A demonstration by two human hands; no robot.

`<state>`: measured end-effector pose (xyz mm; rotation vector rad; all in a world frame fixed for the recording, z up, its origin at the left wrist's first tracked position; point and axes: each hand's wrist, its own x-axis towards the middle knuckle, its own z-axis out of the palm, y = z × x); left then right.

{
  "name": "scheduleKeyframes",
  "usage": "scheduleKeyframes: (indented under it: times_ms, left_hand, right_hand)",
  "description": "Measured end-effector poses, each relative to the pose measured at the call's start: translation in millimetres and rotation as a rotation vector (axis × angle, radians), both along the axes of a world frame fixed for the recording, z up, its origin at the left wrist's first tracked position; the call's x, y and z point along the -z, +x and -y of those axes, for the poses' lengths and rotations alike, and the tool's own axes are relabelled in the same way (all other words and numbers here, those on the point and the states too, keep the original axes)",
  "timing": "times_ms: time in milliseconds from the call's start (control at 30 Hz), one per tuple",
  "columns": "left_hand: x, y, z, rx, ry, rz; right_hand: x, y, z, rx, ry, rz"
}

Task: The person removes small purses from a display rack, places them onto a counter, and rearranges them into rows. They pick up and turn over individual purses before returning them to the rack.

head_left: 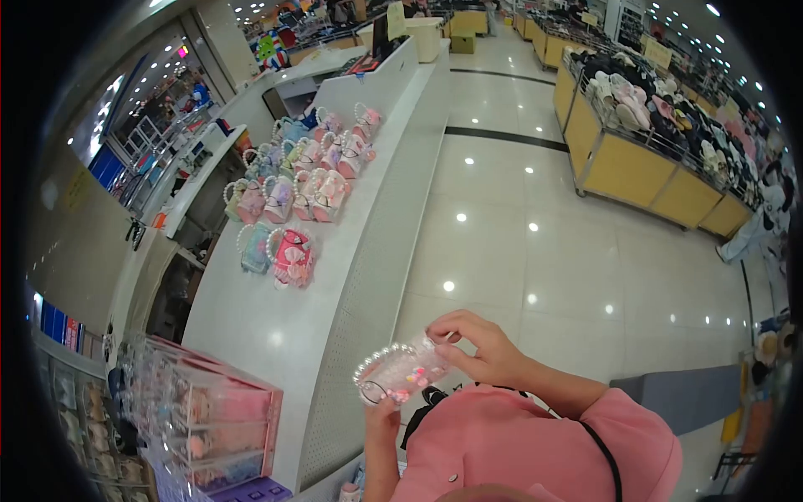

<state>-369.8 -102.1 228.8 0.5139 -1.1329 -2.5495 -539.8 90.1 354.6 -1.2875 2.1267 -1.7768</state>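
In front of my pink top I hold a small pale pink handbag [400, 374] with a pearl-bead handle and small pink and yellow decorations on its front. My left hand [383, 413] grips its lower left end, with most fingers hidden behind it. My right hand [478, 345] pinches the bag's upper right end between thumb and fingers. To the left, on the white counter [251, 326], a bright pink bag [294, 258] with a bow stands beside a light blue bag [253, 248]. Several more pearl-handled bags [309, 188] are grouped behind them.
Clear display boxes [226, 414] with pink and blue contents stand at the counter's near end. A grey bench [682, 395] is at my right. Across the tiled aisle [485, 226], yellow-sided bins [631, 171] hold piled shoes. A person's leg [744, 238] shows at far right.
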Motion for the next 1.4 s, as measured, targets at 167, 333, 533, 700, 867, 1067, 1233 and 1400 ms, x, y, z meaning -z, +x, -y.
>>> scheduleKeyframes:
  times_ms: [167,333,533,700,867,1067,1233,1400]
  left_hand:
    - [-24.3,-67.6,53.8,0.025,-0.136,0.03]
    - [-23.9,-141.9,88.4,0.01,-0.289,0.021]
    - [-55.8,-227.7,121.8,-0.322,-0.442,0.091]
    - [-78.8,-239.3,145.9,-0.621,-0.558,0.257]
    - [-102.8,-233.0,189.1,-0.791,-0.648,0.259]
    - [-117.4,-227.3,307.3,-0.847,-0.681,0.186]
    - [-100.4,-251.5,442.9,-0.888,-0.632,0.212]
    - [-34.5,-265.4,547.4,-0.771,-0.614,0.28]
  right_hand:
    - [15.3,-43.4,45.1,0.029,-0.01,-0.012]
    - [28.4,-125.5,86.3,-0.012,0.043,0.142]
    - [18.8,-242.0,161.5,-0.253,0.066,0.116]
    - [-5.1,-289.1,238.8,-0.607,0.025,0.21]
    - [-16.5,-297.3,319.7,-0.771,-0.022,0.166]
    - [-53.9,-301.7,452.3,-0.876,0.138,0.181]
    - [-44.1,-309.6,577.4,-0.811,0.142,0.226]
    - [15.3,-318.7,662.0,-0.7,0.213,0.222]
